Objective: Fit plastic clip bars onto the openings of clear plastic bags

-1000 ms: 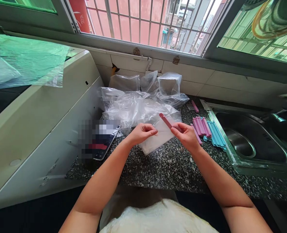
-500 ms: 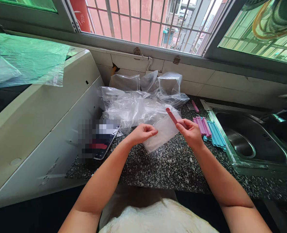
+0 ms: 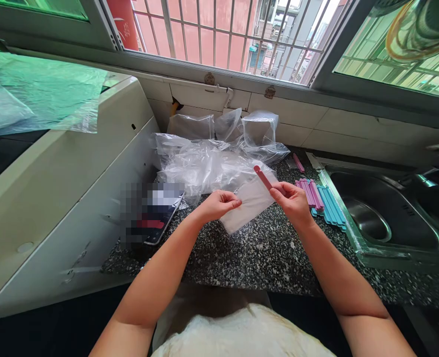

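The right hand (image 3: 292,198), right of the frame's centre, has its fingers closed on the lower end of a red stick (image 3: 262,177), which tilts up and to the left over a frosted bag (image 3: 247,204). The bag lies near the centre, its right corner beside that hand. The left hand (image 3: 219,204) has thumb and forefinger drawn narrow at the bag's left edge; whether they pinch it, I cannot tell. Clear bags (image 3: 208,163) heap across the tabletop (image 3: 242,263) above the hands. Right of the right hand lie pink sticks (image 3: 310,192) and, next to them, teal sticks (image 3: 331,206), near the sink (image 3: 386,260) at the right edge. A phone (image 3: 163,215), partly pixelated, sits left of centre.
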Tool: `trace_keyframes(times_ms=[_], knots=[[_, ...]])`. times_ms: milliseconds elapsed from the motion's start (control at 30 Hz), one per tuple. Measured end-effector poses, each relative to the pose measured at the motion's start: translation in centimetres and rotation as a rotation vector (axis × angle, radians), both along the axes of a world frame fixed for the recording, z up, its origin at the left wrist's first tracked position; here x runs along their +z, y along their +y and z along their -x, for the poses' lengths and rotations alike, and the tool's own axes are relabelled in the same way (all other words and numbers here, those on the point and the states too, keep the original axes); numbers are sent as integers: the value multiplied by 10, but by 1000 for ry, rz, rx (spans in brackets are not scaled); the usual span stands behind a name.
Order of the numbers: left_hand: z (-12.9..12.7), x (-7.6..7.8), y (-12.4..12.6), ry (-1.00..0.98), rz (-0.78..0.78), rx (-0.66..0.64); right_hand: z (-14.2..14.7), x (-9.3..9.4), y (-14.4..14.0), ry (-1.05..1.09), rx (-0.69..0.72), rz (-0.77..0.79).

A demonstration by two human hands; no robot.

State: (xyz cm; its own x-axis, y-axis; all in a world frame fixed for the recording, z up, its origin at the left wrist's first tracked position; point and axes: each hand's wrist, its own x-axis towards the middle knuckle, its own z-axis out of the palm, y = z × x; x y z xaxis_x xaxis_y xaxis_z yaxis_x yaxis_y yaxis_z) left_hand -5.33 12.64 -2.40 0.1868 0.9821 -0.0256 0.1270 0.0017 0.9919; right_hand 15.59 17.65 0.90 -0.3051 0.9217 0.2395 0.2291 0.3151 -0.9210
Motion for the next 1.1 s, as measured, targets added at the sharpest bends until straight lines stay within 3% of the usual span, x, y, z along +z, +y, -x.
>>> trace_keyframes(times_ms=[400, 1100], knots=[[2, -1, -1, 47, 9, 17, -11, 8, 9, 16, -128, -91], [1, 0, 1, 44, 24, 32, -21, 8, 19, 95, -211, -137]])
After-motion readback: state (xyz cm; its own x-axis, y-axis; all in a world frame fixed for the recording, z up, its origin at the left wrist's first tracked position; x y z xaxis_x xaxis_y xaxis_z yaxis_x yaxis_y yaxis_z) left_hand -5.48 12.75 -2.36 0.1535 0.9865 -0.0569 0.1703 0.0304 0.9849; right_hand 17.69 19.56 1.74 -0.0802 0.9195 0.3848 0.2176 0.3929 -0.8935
